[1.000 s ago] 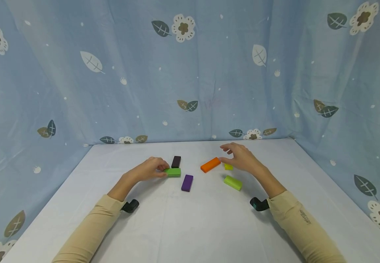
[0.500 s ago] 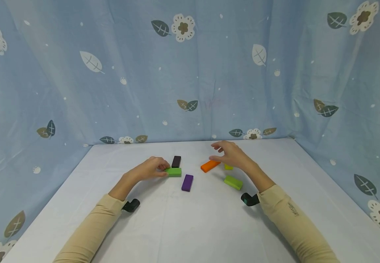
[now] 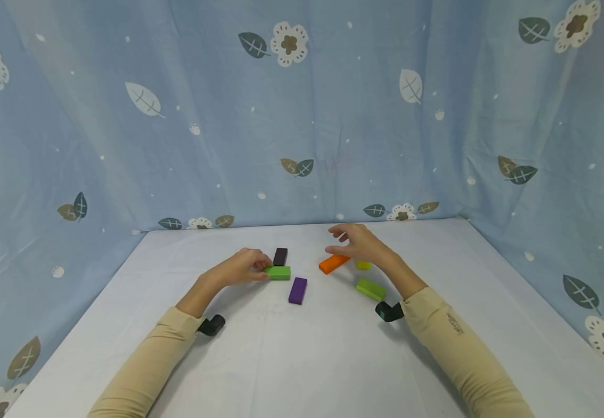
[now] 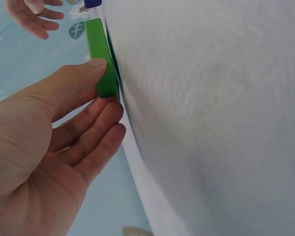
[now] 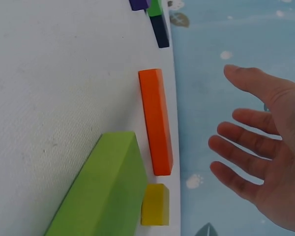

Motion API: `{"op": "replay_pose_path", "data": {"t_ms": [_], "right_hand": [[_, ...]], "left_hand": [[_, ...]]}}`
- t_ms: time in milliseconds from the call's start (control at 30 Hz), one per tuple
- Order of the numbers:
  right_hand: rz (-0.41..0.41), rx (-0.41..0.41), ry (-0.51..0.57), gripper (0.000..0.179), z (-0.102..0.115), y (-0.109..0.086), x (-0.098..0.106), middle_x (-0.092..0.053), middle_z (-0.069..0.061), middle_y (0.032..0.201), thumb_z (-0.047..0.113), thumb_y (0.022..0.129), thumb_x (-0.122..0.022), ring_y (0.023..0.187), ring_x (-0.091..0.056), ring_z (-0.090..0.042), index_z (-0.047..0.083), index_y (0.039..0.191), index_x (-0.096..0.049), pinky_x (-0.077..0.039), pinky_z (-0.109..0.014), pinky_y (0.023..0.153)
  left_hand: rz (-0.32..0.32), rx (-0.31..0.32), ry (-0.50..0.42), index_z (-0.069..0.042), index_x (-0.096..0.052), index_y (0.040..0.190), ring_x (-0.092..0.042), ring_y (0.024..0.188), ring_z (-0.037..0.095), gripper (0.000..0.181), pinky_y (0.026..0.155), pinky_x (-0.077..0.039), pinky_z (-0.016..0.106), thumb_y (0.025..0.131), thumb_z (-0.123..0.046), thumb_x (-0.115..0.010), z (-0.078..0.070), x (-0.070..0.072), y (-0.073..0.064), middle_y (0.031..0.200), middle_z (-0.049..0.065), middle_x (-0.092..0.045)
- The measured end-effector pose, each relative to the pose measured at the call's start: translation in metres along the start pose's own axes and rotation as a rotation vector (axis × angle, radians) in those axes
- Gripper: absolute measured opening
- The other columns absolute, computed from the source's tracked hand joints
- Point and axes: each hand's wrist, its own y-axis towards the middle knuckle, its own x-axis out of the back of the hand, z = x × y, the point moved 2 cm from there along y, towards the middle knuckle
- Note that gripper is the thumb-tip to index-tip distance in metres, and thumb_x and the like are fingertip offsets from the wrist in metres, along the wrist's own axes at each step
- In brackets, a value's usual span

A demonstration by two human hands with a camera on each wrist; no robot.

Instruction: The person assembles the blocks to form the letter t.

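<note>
My left hand (image 3: 241, 267) pinches the left end of a green block (image 3: 280, 273) between thumb and fingers. In the left wrist view the thumb (image 4: 96, 64) lies across the block's face. A black block (image 3: 280, 256) sits just behind the green one, and a purple block (image 3: 298, 291) lies in front and to the right. Above the orange block (image 3: 333, 264) hovers my right hand (image 3: 359, 242), its fingers spread loosely and holding nothing. Part of the orange block is covered by that hand in the head view; the right wrist view shows it whole.
A lime green block (image 3: 370, 288) lies to the right, nearer the person. Behind it is a small yellow block (image 3: 363, 265), partly hidden by the right arm in the head view. The white tabletop (image 3: 302, 360) ends at a patterned blue curtain (image 3: 302, 116).
My right hand has moved left from beside the yellow block to over the orange one. The left hand and the green block have shifted very slightly right.
</note>
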Motion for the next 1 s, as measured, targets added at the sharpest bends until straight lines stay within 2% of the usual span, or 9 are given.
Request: {"op": "replay_pose_path", "data": {"t_ms": [267, 567, 800, 1000], "right_hand": [[0.029, -0.007, 0.007, 0.060, 0.002, 0.007, -0.005, -0.063, -0.017, 0.129, 0.038, 0.087, -0.074, 0.114, -0.062, -0.030, 0.006, 0.135, -0.057, -0.054, -0.041, 0.097], [0.049, -0.004, -0.001, 0.060, 0.003, 0.015, -0.010, -0.064, -0.016, 0.128, 0.038, 0.087, -0.073, 0.114, -0.062, -0.029, 0.005, 0.135, -0.057, -0.054, -0.039, 0.097], [0.063, -0.022, 0.003, 0.060, 0.004, 0.017, -0.013, -0.064, -0.018, 0.129, 0.038, 0.087, -0.074, 0.114, -0.062, -0.029, 0.005, 0.135, -0.057, -0.055, -0.038, 0.096], [0.067, -0.005, 0.014, 0.060, 0.004, 0.020, -0.013, -0.063, -0.017, 0.130, 0.037, 0.087, -0.074, 0.115, -0.062, -0.030, 0.005, 0.134, -0.057, -0.054, -0.039, 0.098]], "left_hand": [[0.002, -0.005, 0.012, 0.000, -0.070, 0.113, -0.068, 0.094, 0.018, 0.028, 0.085, -0.057, 0.032, 0.088, -0.012, -0.073, 0.001, -0.001, 0.003, 0.106, 0.010, -0.071], [0.014, -0.008, 0.013, -0.002, -0.071, 0.112, -0.067, 0.093, 0.016, 0.026, 0.085, -0.057, 0.032, 0.088, -0.012, -0.072, 0.001, -0.002, 0.007, 0.105, 0.010, -0.071], [0.020, 0.001, 0.019, -0.001, -0.070, 0.112, -0.066, 0.092, 0.015, 0.026, 0.085, -0.057, 0.031, 0.089, -0.012, -0.072, 0.004, -0.003, 0.012, 0.104, 0.010, -0.071], [0.015, -0.008, 0.020, -0.001, -0.070, 0.112, -0.066, 0.091, 0.015, 0.027, 0.086, -0.056, 0.033, 0.089, -0.013, -0.072, 0.003, -0.002, 0.016, 0.103, 0.009, -0.071]]}}
